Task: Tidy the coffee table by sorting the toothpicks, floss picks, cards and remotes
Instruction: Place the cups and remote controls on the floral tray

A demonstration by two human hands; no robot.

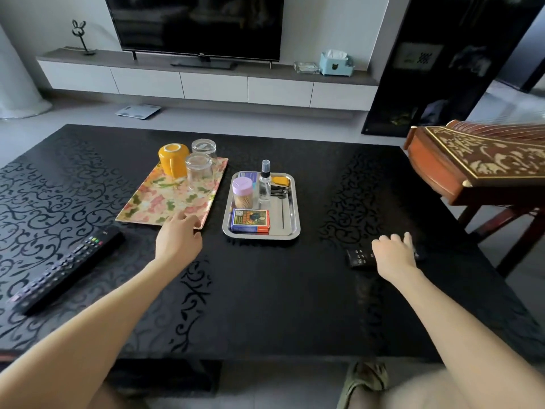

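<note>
Fingers (395, 238) of the right hand (393, 253) grip the small remote (360, 256), left hand's (178, 236) loose. Toothpick jar (242, 193) and card box (250, 221) sit in the steel tray (290, 202) — long remote (65, 270) looks unsorted.

Only near-legible mark I saw was a tiny logo on the TV (194, 25) bottom bezel, which looked like "TCL" but was blurry. The card box (250, 221) had printing too small to read. Button labels on the left remote (67, 268) and right remote (358, 256) were unreadable. The framed sign (418, 57) was illegible.
</note>
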